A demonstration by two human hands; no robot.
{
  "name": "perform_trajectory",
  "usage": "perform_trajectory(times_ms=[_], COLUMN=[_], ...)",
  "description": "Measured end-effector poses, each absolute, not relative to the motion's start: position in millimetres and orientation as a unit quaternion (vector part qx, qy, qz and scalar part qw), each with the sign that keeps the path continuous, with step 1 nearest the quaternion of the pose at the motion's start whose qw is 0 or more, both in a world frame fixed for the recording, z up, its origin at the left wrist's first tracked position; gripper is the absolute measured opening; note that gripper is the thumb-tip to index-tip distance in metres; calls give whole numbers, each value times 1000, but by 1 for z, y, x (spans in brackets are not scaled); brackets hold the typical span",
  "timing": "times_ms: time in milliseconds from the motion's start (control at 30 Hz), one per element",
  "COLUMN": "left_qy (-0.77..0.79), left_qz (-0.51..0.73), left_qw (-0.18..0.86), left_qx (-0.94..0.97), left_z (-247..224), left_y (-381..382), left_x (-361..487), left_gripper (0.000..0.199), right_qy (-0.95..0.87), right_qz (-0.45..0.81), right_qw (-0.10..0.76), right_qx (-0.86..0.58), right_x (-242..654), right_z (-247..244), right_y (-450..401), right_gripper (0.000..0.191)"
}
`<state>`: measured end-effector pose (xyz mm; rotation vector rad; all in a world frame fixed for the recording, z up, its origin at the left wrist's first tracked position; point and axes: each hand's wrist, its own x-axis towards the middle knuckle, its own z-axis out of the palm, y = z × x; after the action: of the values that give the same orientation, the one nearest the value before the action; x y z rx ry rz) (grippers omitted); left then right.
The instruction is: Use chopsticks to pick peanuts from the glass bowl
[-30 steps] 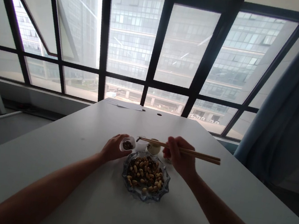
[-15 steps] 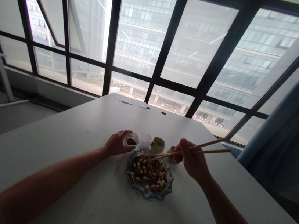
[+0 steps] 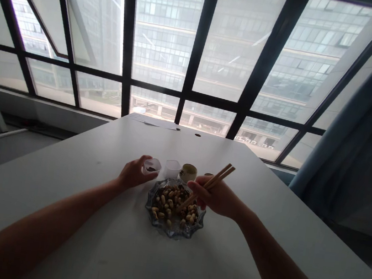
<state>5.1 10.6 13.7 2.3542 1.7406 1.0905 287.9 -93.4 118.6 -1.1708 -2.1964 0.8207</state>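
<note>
Thumb and fingers of my left hand [image 3: 134, 172] are closed around a small clear plastic cup [image 3: 153, 164] with a few dark bits at its bottom. My right hand [image 3: 215, 193] grips a pair of wooden chopsticks [image 3: 221, 175], slanting down to the left. Their tips reach among the peanuts [image 3: 166, 200], mixed with darker small pieces, in a scalloped glass bowl [image 3: 197, 228]. I cannot make out anything between the tips. A second clear plastic cup [image 3: 172, 170] stands right of the held one, beside a beige ceramic cup [image 3: 188, 172] with dark marks.
Behind my right hand another small cup [image 3: 209, 174] is mostly hidden. Papers [image 3: 155, 122] lie at the far end of the white table [image 3: 98, 219], near two dark round holes. Tall windows stand beyond, and a blue curtain [image 3: 337, 147] hangs at the right.
My right hand has moved left over the bowl, and the chopsticks have turned steeper, their tips lower among the peanuts. My left hand stays on the plastic cup. The whole view has shifted slightly.
</note>
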Motion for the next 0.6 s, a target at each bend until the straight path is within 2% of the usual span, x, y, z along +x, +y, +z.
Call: perform_trajectory(times_ms=[133, 300, 600], left_qy=[550, 515, 525], left_qz=[345, 374, 362], left_qw=[6, -39, -52], left_qx=[760, 770, 769], left_z=[11, 6, 0], left_y=[14, 21, 27], left_x=[5, 3, 1], left_gripper=[60, 56, 53], right_qy=[-806, -773, -781], right_qz=[237, 249, 290], right_qw=[321, 383, 366], right_qx=[-437, -441, -415], right_x=[287, 288, 286], right_z=[111, 112, 122], right_y=[-89, -88, -95], right_gripper=[47, 43, 46])
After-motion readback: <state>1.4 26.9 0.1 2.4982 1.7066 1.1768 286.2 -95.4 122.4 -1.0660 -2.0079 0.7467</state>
